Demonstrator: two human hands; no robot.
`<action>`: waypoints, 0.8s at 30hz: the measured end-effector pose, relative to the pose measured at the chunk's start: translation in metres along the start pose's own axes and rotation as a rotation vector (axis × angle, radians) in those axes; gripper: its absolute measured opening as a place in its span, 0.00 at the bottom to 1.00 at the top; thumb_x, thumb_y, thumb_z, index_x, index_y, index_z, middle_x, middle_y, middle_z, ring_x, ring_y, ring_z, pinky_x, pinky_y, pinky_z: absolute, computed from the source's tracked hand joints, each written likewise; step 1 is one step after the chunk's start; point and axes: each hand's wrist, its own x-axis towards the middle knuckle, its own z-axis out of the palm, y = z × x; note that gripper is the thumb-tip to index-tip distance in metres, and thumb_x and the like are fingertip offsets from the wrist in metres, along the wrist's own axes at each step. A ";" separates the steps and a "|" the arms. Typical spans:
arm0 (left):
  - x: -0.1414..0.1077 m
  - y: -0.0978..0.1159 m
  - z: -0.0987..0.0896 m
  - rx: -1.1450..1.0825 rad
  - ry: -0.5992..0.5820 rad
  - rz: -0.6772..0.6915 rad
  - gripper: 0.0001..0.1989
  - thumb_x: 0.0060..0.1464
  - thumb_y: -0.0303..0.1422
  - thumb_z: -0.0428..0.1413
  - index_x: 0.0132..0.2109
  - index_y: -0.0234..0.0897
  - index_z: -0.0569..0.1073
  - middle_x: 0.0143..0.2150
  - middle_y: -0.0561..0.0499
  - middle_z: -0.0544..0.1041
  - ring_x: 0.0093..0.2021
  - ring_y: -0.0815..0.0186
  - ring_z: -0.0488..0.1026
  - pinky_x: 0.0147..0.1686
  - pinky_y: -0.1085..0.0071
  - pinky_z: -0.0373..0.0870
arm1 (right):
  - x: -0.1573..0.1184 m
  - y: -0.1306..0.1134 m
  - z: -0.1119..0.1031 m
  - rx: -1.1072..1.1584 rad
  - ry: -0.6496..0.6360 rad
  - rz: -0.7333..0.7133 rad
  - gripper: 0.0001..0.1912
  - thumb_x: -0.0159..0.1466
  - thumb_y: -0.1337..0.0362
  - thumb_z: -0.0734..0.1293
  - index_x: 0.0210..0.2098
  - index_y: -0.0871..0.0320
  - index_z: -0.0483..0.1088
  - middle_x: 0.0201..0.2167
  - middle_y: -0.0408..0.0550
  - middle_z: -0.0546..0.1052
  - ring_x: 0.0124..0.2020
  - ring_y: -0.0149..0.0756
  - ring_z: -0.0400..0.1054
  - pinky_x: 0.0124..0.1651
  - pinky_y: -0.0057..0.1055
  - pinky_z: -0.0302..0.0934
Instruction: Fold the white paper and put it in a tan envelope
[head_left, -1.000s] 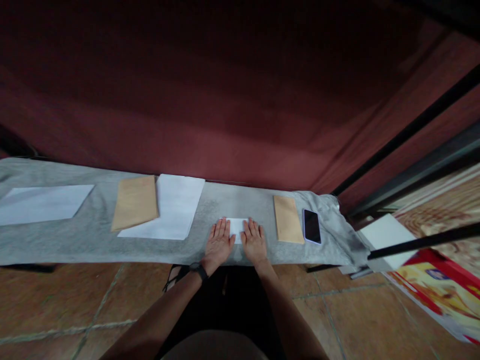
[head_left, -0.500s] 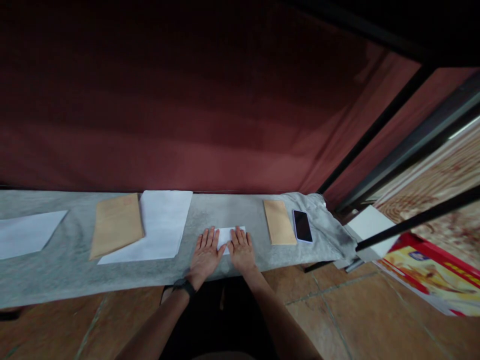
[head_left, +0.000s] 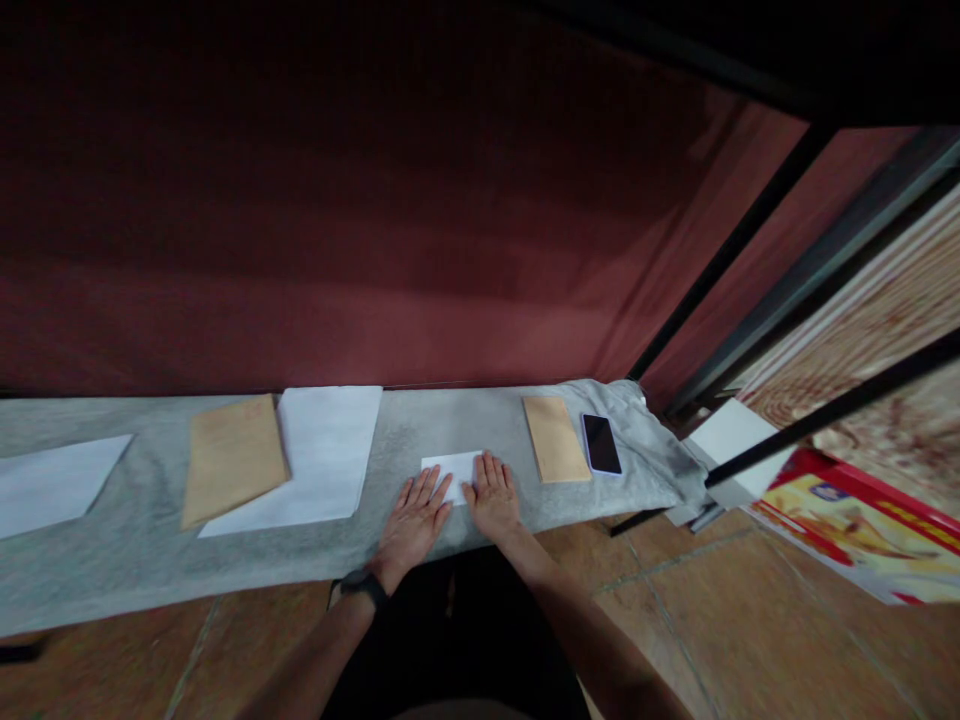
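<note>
A small white paper (head_left: 452, 468) lies flat on the grey cloth of the table (head_left: 405, 430), in front of my body. My left hand (head_left: 415, 522) rests palm down over its lower left part, fingers spread, with a dark watch on the wrist. Flat on the paper's right side is my right hand (head_left: 493, 498), fingers extended and thumb pointing inward. Parts of the paper are hidden beneath both hands. Neither hand grips anything.
Left of my hands, a brown envelope (head_left: 231, 460) overlaps white sheets (head_left: 330, 450); another white sheet (head_left: 60, 482) lies farther left. A brown envelope stack (head_left: 556, 440) and a phone (head_left: 601, 444) lie right. A red-yellow box (head_left: 855, 525) is beyond the table.
My hands have moved slightly apart, leaving more of the small white paper visible between them. The view has shifted a little.
</note>
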 end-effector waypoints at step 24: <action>0.007 0.034 0.003 -0.049 -0.047 -0.046 0.28 0.69 0.38 0.39 0.69 0.30 0.62 0.73 0.40 0.59 0.73 0.57 0.53 0.72 0.55 0.49 | -0.021 -0.007 0.008 -0.040 0.119 -0.076 0.27 0.74 0.61 0.55 0.70 0.66 0.57 0.70 0.61 0.58 0.71 0.47 0.53 0.70 0.49 0.46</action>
